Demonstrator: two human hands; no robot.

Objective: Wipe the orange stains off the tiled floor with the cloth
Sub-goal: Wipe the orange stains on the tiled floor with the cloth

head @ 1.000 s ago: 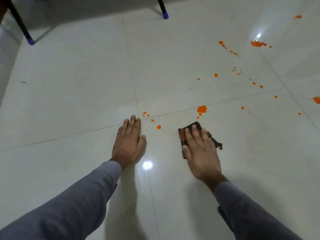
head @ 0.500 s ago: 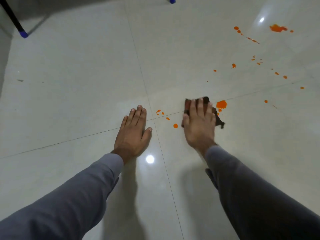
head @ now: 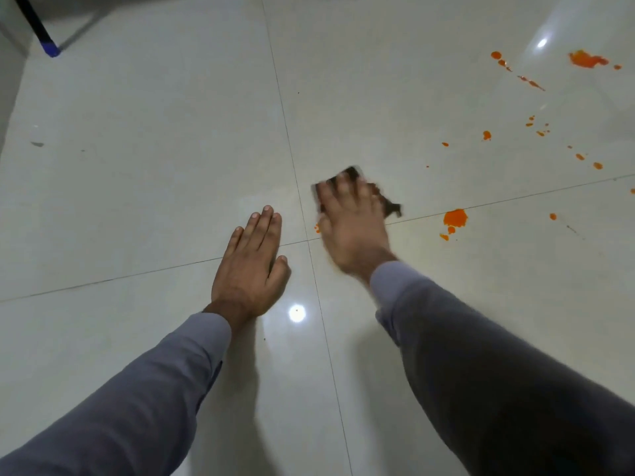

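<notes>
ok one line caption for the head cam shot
Right hand presses cloth over orange stains; left hand flat on floor.

The person's left hand (head: 252, 266) lies flat on the glossy pale tiled floor (head: 144, 173), just left of where two grout lines cross. The right hand (head: 350, 231) lies just right of that crossing, pressed flat on the crumpled dark brown cloth (head: 390, 206), which sticks out beyond the fingertips and to the right. A large orange stain (head: 455, 218) sits on the floor near the cloth's right, apart from it. Smaller orange splashes (head: 587, 59) scatter farther right and behind. A black furniture leg with a blue foot (head: 37, 27) stands far behind on the left.
</notes>
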